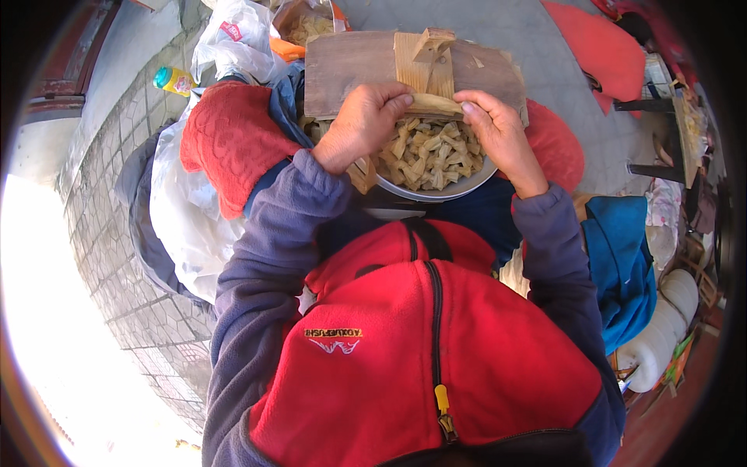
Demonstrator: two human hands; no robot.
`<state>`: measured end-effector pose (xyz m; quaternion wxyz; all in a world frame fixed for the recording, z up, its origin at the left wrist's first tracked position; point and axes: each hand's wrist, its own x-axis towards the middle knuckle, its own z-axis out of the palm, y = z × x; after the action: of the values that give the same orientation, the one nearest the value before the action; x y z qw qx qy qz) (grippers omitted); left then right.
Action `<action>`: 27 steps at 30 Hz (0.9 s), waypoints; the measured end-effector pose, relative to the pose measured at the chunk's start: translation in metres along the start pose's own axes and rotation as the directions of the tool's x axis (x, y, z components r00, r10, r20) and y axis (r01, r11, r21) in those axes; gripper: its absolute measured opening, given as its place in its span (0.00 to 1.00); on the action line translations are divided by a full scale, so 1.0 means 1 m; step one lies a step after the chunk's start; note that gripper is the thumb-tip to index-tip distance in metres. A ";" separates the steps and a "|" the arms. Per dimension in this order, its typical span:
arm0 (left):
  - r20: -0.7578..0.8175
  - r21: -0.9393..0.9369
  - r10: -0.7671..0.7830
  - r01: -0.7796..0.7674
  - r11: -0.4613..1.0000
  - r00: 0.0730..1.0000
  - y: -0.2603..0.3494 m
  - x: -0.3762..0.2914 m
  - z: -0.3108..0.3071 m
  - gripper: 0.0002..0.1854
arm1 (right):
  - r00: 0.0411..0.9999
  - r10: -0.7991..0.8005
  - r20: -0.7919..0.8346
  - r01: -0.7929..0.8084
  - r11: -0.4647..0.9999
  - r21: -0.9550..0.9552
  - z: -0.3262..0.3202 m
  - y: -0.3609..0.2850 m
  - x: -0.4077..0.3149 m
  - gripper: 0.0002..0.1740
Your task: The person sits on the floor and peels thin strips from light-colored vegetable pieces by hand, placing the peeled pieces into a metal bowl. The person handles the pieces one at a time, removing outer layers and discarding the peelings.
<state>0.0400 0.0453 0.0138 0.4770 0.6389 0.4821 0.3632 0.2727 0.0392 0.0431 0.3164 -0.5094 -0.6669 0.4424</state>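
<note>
Between my two hands a pale strip of dried husk-like material (435, 104) is stretched level, just over the near edge of a wooden board (350, 73). My left hand (373, 114) pinches its left end between thumb and fingers. Its right end is gripped by my right hand (493, 119). Below the strip, a white basin (432, 194) holds many knotted tan pieces (435, 154) of similar look. On the board a lighter wooden block (435, 44) stands on a crosspiece (423, 70). The board covers the far part of the basin.
A bag with an orange edge (309, 26) holds loose pale pieces beyond the board. White plastic bags (236, 44) and a yellow container with a green lid (175, 80) are at left. At right are a red mat (601, 49), a blue cloth (618, 262) and a white plastic jug (648, 350).
</note>
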 end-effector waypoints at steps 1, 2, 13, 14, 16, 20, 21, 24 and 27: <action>-0.002 -0.008 -0.018 0.017 1.000 1.000 0.000 0.006 -0.001 0.10 | 0.999 -0.019 -0.031 0.019 1.000 -0.017 0.002 -0.001 0.003 0.12; -0.005 -0.017 -0.035 0.035 0.999 0.999 0.000 0.011 -0.003 0.11 | 0.997 -0.039 -0.062 0.037 0.999 -0.034 0.003 0.000 0.008 0.12; -0.089 0.085 -0.036 0.043 0.995 0.995 -0.031 0.041 0.003 0.11 | 0.991 -0.064 -0.120 0.049 0.991 -0.121 0.017 0.036 0.038 0.10; -0.104 0.164 -0.025 0.042 0.985 0.994 -0.034 0.043 0.006 0.11 | 0.992 -0.045 -0.114 0.031 0.992 -0.126 0.020 0.039 0.038 0.10; -0.137 0.318 0.008 0.036 0.947 0.991 -0.031 0.043 0.011 0.11 | 0.993 -0.027 -0.117 0.006 0.985 -0.172 0.023 0.036 0.039 0.09; -0.228 0.571 0.046 0.095 0.816 0.973 -0.030 0.042 0.013 0.10 | 0.975 -0.133 -0.178 0.079 0.956 -0.281 0.026 0.044 0.035 0.08; -0.262 0.621 0.045 0.133 0.773 0.964 -0.029 0.041 0.008 0.10 | 0.962 -0.190 -0.196 0.127 0.947 -0.294 0.024 0.048 0.036 0.08; -0.275 0.591 0.011 0.160 0.790 0.961 -0.028 0.024 -0.004 0.10 | 0.914 -0.389 -0.115 0.289 0.824 -0.488 0.008 0.053 0.022 0.08; -0.209 0.427 -0.046 0.134 0.894 0.977 -0.015 0.000 0.004 0.11 | 0.855 -0.490 -0.172 0.303 0.739 -0.602 0.014 0.020 -0.001 0.08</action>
<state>0.0400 0.0454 -0.0021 0.2880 0.6683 0.6248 0.2830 0.2687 0.0362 0.0189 0.3460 -0.4870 -0.7995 0.0622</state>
